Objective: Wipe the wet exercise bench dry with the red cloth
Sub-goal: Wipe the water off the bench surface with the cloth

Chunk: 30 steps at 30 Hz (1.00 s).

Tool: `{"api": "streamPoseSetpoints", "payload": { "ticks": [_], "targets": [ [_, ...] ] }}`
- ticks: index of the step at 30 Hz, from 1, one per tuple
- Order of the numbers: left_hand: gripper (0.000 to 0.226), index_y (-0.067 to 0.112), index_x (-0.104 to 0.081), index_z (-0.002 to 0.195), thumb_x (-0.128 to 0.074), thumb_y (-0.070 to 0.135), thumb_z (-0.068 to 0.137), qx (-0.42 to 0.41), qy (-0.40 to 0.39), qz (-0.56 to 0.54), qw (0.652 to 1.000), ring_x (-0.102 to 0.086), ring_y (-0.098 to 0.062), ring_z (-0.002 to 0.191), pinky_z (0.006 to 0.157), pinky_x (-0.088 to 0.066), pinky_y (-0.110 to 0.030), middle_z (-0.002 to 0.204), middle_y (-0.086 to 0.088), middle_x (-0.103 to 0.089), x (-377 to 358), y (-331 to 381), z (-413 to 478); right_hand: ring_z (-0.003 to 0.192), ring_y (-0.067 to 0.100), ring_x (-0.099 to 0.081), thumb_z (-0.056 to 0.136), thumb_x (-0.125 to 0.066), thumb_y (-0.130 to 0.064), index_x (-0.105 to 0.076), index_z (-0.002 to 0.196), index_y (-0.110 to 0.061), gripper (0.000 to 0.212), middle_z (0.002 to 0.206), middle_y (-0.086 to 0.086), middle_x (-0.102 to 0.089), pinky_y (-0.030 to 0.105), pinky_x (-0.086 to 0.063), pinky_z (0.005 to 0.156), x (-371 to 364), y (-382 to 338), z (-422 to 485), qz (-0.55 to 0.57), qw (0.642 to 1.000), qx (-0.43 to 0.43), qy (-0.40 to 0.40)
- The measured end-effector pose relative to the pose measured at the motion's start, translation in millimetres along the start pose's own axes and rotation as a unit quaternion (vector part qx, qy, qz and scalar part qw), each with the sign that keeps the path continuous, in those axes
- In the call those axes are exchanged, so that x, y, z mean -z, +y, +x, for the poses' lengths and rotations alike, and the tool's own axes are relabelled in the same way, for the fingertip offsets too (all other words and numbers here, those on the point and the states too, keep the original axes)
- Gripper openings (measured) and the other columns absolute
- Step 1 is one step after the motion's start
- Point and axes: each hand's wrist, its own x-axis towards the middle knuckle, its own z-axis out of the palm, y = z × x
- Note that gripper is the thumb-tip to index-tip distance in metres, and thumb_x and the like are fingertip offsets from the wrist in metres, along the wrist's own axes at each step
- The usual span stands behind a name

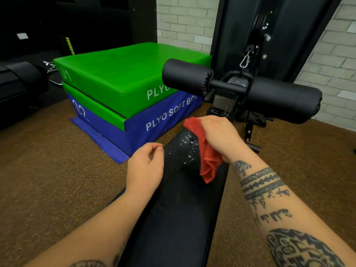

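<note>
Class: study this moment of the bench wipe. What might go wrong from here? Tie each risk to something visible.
1. The right grip holds the cloth bunched, with folds hanging, so a pass may touch little and leave droplets on the bench.
2. The droplets lie toward the bench's left edge, by the left grip; a sideways wipe might push water onto the floor.
</note>
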Motion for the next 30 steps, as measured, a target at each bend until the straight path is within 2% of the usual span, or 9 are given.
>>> {"api": "streamPoseSetpoints", "payload": {
  "ticks": [3,5,7,10,12,15,19,22,30],
  "targets": [
    [0.015,0.031,-0.068,0.101,-0.057,0.039,0.097,0.13,-0.071,-0.298,0.943,-0.071,-0.014,0.093,0.087,-0.057,-0.042,0.098,0.006,-0.076,0.3,37.9,5.3,0.096,0.018,-0.067,0.096,-0.057,-0.019,-0.069,0.124,-0.016,0.03,0.112,0.005,-0.072,0.034,-0.052,0.087,-17.1,-20.7,-16.9,0.216,0.968,-0.042,-0.123],
    [0.012,0.029,-0.066,0.107,-0.059,0.031,0.098,0.149,-0.073,-0.352,0.921,-0.072,-0.026,0.096,0.085,-0.058,-0.049,0.104,-0.004,-0.075,2.3,45.8,13.2,0.09,0.022,-0.067,0.102,-0.051,-0.018,-0.062,0.13,-0.021,0.031,0.111,0.005,-0.071,0.039,-0.055,0.081,-23.4,-22.9,-24.3,0.302,0.918,-0.085,-0.241],
    [0.016,0.032,-0.067,0.105,-0.064,0.032,0.09,0.122,-0.032,-0.275,0.953,-0.072,-0.031,0.093,0.084,-0.058,-0.058,0.103,-0.005,-0.075,9.9,36.7,22.9,0.09,0.025,-0.067,0.104,-0.046,-0.021,-0.062,0.129,-0.023,0.03,0.11,0.003,-0.072,0.036,-0.055,0.072,-20.7,-15.0,-20.7,0.3,0.915,-0.08,-0.257],
    [0.021,0.047,-0.067,0.096,-0.062,0.048,0.076,0.059,0.017,-0.072,0.995,-0.072,-0.023,0.08,0.076,-0.06,-0.054,0.092,0.008,-0.075,34.6,12.7,45.3,0.096,0.019,-0.068,0.099,-0.054,-0.028,-0.069,0.12,-0.024,0.026,0.108,-0.001,-0.074,0.031,-0.053,0.074,-15.4,20.1,2.5,0.145,0.987,-0.052,-0.051],
    [0.024,0.053,-0.066,0.099,-0.061,0.055,0.076,0.024,-0.049,0.041,0.998,-0.071,-0.02,0.079,0.077,-0.06,-0.047,0.089,0.012,-0.074,43.3,4.9,54.4,0.112,0.022,-0.064,0.094,-0.057,-0.033,-0.068,0.122,-0.025,0.03,0.119,-0.001,-0.071,0.036,-0.051,0.096,-18.0,57.7,14.0,-0.016,0.997,-0.062,0.039],
    [0.017,0.053,-0.069,0.102,-0.063,0.044,0.089,-0.06,-0.182,0.139,0.972,-0.069,-0.011,0.071,0.075,-0.056,-0.03,0.087,0.009,-0.071,27.4,3.1,39.3,0.136,0.024,-0.043,0.099,-0.05,-0.033,-0.059,0.135,-0.027,0.038,0.144,-0.003,-0.052,0.048,-0.032,0.114,-34.9,103.2,7.6,-0.163,0.981,-0.092,0.053],
    [0.025,0.047,-0.073,0.106,-0.072,0.044,0.082,-0.161,-0.258,0.169,0.937,-0.059,-0.003,0.086,0.084,-0.045,-0.022,0.091,0.012,-0.059,-9.2,-6.0,19.3,0.139,0.023,-0.036,0.101,-0.044,-0.024,-0.054,0.138,-0.021,0.038,0.145,0.0,-0.048,0.047,-0.03,0.113,-46.2,117.2,2.6,-0.152,0.981,-0.048,0.114],
    [0.031,0.049,-0.073,0.106,-0.072,0.053,0.075,-0.181,-0.268,0.181,0.929,-0.057,0.0,0.088,0.084,-0.049,-0.026,0.09,0.018,-0.056,-24.4,-14.2,13.8,0.139,0.021,-0.036,0.102,-0.042,-0.026,-0.054,0.136,-0.023,0.036,0.143,-0.003,-0.048,0.05,-0.034,0.108,-47.2,118.0,3.9,-0.166,0.977,-0.05,0.122],
    [0.024,0.048,-0.072,0.105,-0.067,0.056,0.082,-0.137,-0.168,0.301,0.928,-0.061,-0.02,0.101,0.087,-0.052,-0.038,0.099,0.008,-0.056,-34.4,-11.3,22.5,0.138,0.017,-0.035,0.102,-0.042,-0.028,-0.055,0.134,-0.025,0.035,0.143,-0.006,-0.047,0.051,-0.035,0.105,-45.3,113.8,2.0,-0.17,0.976,-0.058,0.12]
  ]
}}
